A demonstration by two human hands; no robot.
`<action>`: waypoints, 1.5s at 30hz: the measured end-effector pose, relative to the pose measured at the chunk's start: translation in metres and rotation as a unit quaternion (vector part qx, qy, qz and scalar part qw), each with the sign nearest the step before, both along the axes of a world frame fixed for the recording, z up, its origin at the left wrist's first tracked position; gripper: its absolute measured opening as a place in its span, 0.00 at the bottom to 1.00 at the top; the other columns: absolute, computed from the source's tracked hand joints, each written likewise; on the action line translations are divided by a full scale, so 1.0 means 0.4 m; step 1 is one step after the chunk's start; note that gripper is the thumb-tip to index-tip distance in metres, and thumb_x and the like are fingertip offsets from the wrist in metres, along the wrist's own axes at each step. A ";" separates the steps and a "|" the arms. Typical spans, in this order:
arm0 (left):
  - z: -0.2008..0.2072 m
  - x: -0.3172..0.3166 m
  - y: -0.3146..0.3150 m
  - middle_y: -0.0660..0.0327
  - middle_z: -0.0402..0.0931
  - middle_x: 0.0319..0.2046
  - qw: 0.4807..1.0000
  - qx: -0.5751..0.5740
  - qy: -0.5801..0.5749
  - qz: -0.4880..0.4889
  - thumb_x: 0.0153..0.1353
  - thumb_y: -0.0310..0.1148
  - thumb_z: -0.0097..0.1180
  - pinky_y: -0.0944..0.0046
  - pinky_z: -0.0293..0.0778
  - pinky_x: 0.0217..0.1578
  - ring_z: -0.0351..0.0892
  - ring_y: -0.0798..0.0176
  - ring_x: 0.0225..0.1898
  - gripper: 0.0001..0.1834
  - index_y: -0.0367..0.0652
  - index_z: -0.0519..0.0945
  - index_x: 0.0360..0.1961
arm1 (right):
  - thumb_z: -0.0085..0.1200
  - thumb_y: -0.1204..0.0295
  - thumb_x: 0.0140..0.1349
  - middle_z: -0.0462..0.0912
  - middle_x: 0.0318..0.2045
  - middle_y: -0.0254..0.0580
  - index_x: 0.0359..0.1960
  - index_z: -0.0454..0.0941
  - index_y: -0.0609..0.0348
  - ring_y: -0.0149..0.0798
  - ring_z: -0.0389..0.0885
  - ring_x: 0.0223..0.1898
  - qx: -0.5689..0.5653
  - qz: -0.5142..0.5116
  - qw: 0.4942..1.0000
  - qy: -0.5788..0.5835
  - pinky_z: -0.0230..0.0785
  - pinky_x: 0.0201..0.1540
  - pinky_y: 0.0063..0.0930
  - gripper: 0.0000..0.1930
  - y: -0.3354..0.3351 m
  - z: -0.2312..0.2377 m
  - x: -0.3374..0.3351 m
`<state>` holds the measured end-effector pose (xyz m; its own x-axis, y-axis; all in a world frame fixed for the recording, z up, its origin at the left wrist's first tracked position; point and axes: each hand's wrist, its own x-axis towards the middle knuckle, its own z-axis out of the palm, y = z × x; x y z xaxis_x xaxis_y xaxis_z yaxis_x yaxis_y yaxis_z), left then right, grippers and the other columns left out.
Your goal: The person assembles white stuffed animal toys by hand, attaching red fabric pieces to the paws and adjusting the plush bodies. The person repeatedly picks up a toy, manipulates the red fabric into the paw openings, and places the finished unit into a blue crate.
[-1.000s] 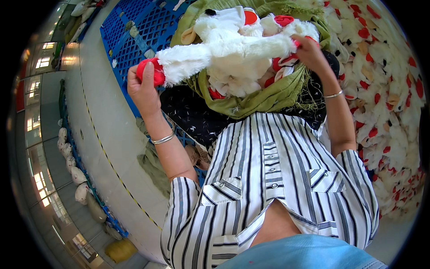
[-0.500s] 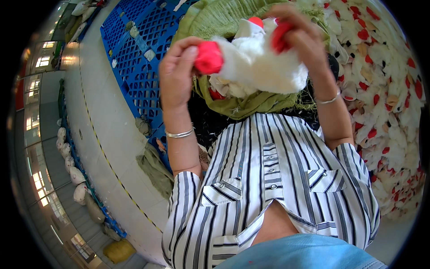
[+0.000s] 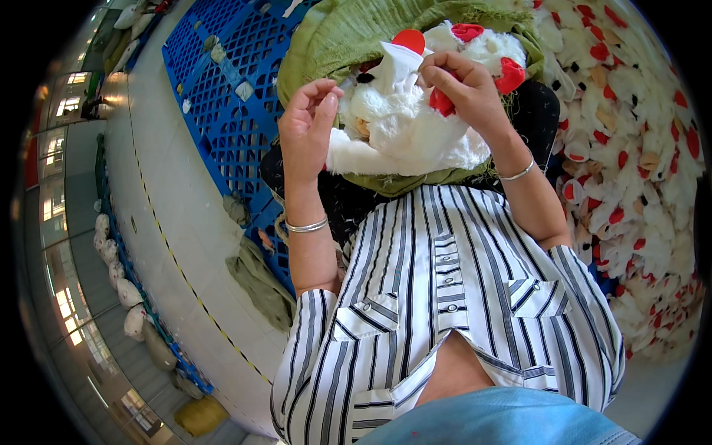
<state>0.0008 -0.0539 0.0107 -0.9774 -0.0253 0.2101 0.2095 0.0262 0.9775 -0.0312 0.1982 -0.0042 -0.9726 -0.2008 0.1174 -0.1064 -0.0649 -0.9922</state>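
A limp white plush toy skin [image 3: 419, 133] with red patches lies over my lap, its fur spread on a green woven sack [image 3: 326, 44]. At its left side my left hand [image 3: 308, 126] is raised with curled fingers, thumb and forefinger slightly apart, and nothing visible between them. My right hand [image 3: 471, 93] hovers over the plush with thumb and forefinger pinched together beside a white cloth flap [image 3: 400, 67]. What the pinch holds is too small to make out. Below those fingers shows a red fabric piece [image 3: 442, 102]; another red piece [image 3: 510, 76] sits to the right.
A big heap of white plush pieces [image 3: 615, 178] with red parts fills the right side. Blue plastic pallets [image 3: 222, 111] lie to the left, with an olive cloth [image 3: 259, 285] on the floor beside them. White bundles [image 3: 127, 291] line the far left.
My left hand has let go of the red end it gripped. The plush has come down onto the lap and sack. My right hand has moved left and down, into a pinch.
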 end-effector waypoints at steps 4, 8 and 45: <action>-0.111 0.028 -0.106 0.59 0.79 0.49 0.980 -0.175 -0.082 0.039 0.61 0.35 0.64 0.63 0.68 0.55 0.76 0.64 0.51 0.22 0.35 0.76 0.52 | 0.54 0.70 0.69 0.78 0.28 0.26 0.40 0.79 0.62 0.16 0.72 0.26 -0.034 -0.024 0.999 0.011 0.65 0.28 0.12 0.08 0.041 -0.014 -0.018; -0.141 0.119 -0.150 0.49 0.67 0.64 0.877 -0.443 -0.135 -0.128 0.48 0.45 0.72 0.53 0.58 0.67 0.63 0.49 0.66 0.44 0.43 0.68 0.65 | 0.54 0.70 0.69 0.77 0.29 0.26 0.39 0.79 0.63 0.19 0.71 0.31 -0.006 -0.051 0.998 0.043 0.64 0.34 0.14 0.08 0.078 -0.013 -0.041; -0.059 0.134 0.054 0.63 0.81 0.27 0.928 0.294 -0.229 -0.029 0.70 0.38 0.51 0.72 0.74 0.24 0.79 0.70 0.24 0.14 0.38 0.82 0.38 | 0.65 0.76 0.50 0.73 0.24 0.36 0.38 0.77 0.64 0.29 0.73 0.25 0.178 0.143 0.955 0.187 0.67 0.30 0.27 0.14 -0.085 0.052 0.107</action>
<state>0.0544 -0.0321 -0.0128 -0.9640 0.0512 -0.2609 -0.2468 -0.5373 0.8065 0.0114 0.1642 0.0164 -0.7751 -0.5444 0.3207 -0.4861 0.1895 -0.8531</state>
